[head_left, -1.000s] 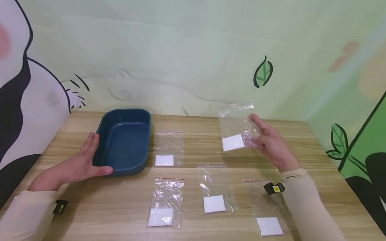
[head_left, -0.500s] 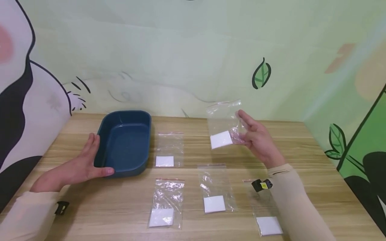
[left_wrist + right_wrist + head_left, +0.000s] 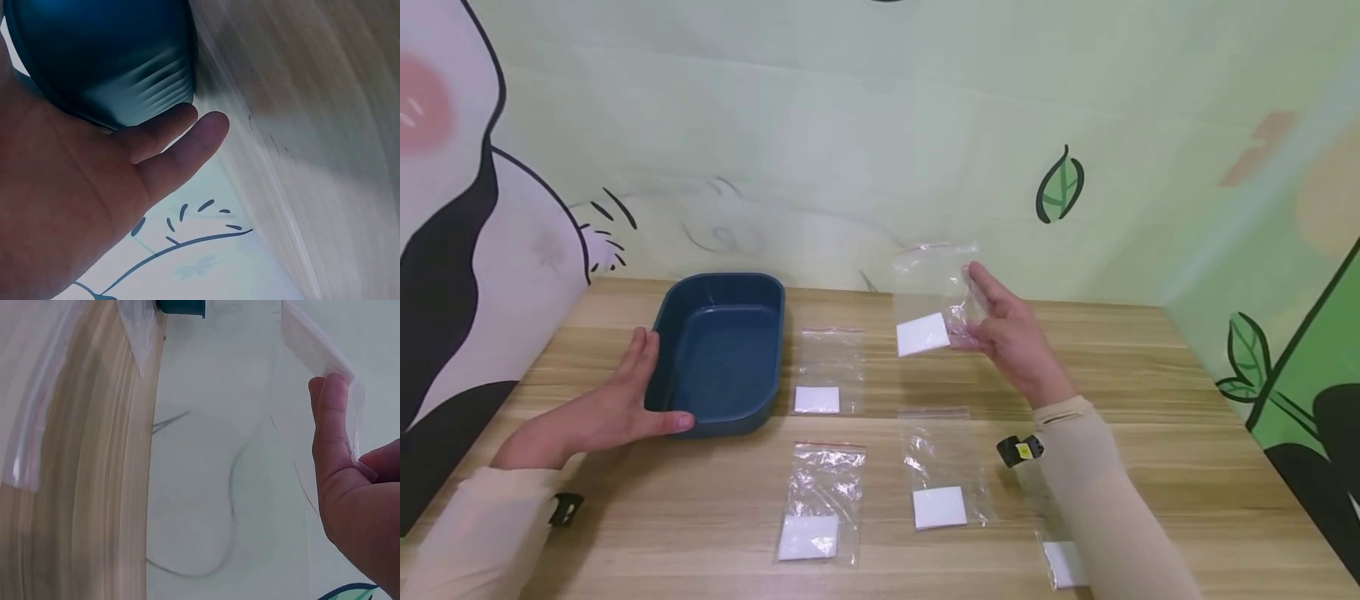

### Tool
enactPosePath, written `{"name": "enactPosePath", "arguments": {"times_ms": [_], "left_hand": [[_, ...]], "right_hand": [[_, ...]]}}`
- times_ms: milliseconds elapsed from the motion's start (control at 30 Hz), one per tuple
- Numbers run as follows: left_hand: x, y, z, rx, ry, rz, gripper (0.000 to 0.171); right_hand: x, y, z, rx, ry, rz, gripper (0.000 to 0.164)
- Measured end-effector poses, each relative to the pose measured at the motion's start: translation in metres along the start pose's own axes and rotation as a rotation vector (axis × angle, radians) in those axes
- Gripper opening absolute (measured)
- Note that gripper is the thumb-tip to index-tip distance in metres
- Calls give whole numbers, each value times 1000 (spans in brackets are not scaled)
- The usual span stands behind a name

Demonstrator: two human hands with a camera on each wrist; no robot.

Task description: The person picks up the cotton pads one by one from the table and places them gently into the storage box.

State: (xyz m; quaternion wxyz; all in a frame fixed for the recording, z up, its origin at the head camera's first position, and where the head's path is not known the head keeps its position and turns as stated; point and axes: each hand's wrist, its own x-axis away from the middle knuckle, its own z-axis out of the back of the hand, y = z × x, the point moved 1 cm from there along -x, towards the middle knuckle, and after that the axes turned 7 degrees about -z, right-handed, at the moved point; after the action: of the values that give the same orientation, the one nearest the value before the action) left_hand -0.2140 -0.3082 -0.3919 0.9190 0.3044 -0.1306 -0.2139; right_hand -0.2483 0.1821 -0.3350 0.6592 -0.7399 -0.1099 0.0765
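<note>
My right hand pinches a clear zip bag by its right edge, raised over the table, with a white card-like piece at the bag's bottom. In the right wrist view, thumb and fingers press on the bag from both sides. My left hand rests against a dark blue bin, fingers straight along its left side and thumb at its front corner. Seen from the left wrist, two fingers lie along the outside of the bin wall.
Several similar zip bags lie flat on the wooden table: one right of the bin, one at front, one in the middle. Another bag is partly hidden under my right forearm. A painted wall stands behind.
My right hand has moved left and slightly up with the zip bag, toward the bin. The left hand stays at the bin. The view has shifted a little.
</note>
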Motion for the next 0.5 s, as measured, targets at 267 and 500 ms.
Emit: {"name": "enactPosePath", "arguments": {"times_ms": [267, 500], "left_hand": [[1, 1, 1, -4, 6, 4, 131], [0, 1, 1, 0, 4, 15, 131]], "right_hand": [[-15, -5, -24, 2, -25, 45, 82], [-27, -7, -50, -27, -32, 31, 81]]}}
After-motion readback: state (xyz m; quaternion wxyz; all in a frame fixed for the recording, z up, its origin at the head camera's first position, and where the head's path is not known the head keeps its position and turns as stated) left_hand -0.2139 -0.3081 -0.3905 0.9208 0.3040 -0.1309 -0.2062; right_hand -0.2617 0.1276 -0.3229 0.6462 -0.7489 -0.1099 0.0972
